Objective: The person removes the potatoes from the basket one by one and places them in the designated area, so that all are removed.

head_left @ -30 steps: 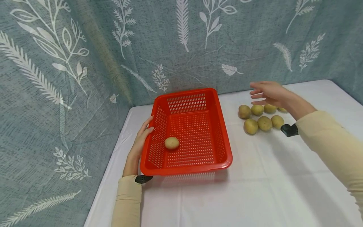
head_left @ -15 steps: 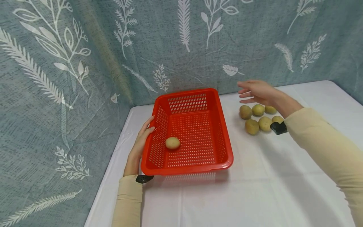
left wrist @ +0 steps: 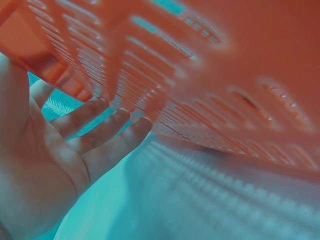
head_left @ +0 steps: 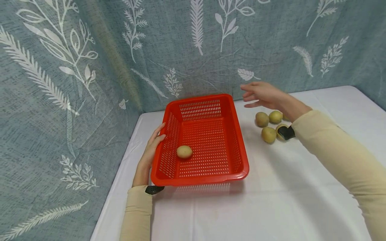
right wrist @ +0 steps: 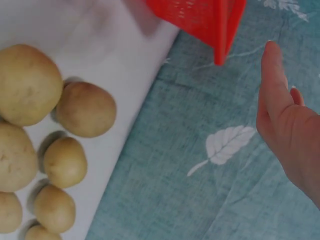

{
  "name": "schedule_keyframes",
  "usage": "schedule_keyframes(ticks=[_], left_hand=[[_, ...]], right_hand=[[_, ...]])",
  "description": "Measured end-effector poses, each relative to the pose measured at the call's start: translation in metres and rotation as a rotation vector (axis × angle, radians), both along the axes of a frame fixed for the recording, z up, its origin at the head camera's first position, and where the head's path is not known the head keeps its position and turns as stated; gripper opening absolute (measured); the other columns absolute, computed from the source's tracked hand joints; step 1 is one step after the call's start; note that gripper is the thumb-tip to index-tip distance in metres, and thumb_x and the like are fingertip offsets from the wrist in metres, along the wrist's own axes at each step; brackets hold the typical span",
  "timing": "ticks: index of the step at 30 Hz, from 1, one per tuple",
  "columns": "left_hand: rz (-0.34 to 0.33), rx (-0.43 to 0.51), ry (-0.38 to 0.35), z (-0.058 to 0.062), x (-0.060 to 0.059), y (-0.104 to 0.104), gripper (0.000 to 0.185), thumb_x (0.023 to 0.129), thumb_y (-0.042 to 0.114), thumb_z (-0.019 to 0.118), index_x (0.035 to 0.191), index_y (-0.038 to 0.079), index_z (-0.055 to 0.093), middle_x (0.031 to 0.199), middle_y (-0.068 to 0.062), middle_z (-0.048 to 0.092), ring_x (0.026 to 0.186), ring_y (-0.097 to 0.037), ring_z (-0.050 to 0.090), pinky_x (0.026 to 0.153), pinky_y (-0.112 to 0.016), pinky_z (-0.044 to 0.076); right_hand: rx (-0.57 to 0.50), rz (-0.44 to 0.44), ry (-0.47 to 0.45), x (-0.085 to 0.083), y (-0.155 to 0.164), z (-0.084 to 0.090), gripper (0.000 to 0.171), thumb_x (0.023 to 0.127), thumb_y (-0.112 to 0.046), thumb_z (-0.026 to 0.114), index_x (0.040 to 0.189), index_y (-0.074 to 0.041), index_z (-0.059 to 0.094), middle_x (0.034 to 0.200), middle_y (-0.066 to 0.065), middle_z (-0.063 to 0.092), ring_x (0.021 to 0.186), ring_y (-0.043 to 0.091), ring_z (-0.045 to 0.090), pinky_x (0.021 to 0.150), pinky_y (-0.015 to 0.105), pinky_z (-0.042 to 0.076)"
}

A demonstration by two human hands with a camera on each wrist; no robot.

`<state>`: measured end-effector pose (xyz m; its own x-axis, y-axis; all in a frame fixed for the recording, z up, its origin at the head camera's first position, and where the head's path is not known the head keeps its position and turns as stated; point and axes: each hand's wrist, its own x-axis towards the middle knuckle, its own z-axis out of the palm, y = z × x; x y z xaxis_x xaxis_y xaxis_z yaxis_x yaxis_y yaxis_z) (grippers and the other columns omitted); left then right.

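Note:
A red plastic basket (head_left: 205, 182) with slotted walls stands on the white-covered table. One potato (head_left: 184, 152) lies on its floor, near the left wall. My left hand (head_left: 149, 150) holds the basket's left rim. In the left wrist view, the fingers (left wrist: 107, 150) of that hand reach under the rim with their tips against the outer wall. My right hand (head_left: 263, 94) is raised to the right of the basket, fingers extended and holding nothing. Below and behind it, several potatoes (head_left: 268, 135) lie in two rows, partly hidden by the wrist.
A blue-green leaf-patterned cloth (head_left: 193, 67) hangs along the back and left of the table. The white tablecloth (head_left: 211, 217) runs in front of the basket. In the right wrist view, a large potato (right wrist: 27, 85) lies beside smaller ones.
My right hand has moved left over the potatoes toward the basket, its fingers still extended. My left hand, the basket and the potato inside have kept their places.

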<state>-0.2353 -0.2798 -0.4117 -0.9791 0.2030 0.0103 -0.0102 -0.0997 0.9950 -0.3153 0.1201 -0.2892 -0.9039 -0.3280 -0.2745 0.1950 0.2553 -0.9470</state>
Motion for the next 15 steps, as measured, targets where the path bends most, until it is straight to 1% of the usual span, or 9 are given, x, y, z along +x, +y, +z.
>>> schedule_keyframes(ticks=[5,11,15], left_hand=[[0.001,-0.001,-0.001,0.000,0.000,0.001,0.050,0.104,0.018,0.035,0.153,0.020,0.022,0.138,-0.018,0.036,0.103,-0.022,0.054,0.077,-0.029,0.052],[-0.003,0.011,-0.005,0.000,0.000,0.001,0.051,0.104,0.017,0.035,0.153,0.020,0.022,0.139,-0.018,0.035,0.103,-0.022,0.054,0.078,-0.029,0.052],[-0.003,0.012,-0.003,0.000,0.000,0.001,0.051,0.104,0.017,0.035,0.153,0.020,0.022,0.139,-0.018,0.036,0.102,-0.022,0.055,0.077,-0.029,0.052]], right_hand=[[0.001,0.008,0.016,0.000,-0.011,0.004,0.067,0.101,-0.037,0.046,0.151,-0.001,0.018,0.140,0.023,0.033,0.121,0.032,0.042,0.093,0.040,0.046],[-0.040,0.030,-0.011,0.000,-0.027,0.004,0.063,0.101,-0.032,0.046,0.150,0.000,0.020,0.142,0.025,0.033,0.125,0.037,0.039,0.096,0.045,0.042],[-0.055,0.052,-0.011,0.000,-0.038,0.006,0.062,0.102,-0.032,0.045,0.150,-0.001,0.021,0.140,0.024,0.035,0.125,0.036,0.040,0.097,0.046,0.041]])
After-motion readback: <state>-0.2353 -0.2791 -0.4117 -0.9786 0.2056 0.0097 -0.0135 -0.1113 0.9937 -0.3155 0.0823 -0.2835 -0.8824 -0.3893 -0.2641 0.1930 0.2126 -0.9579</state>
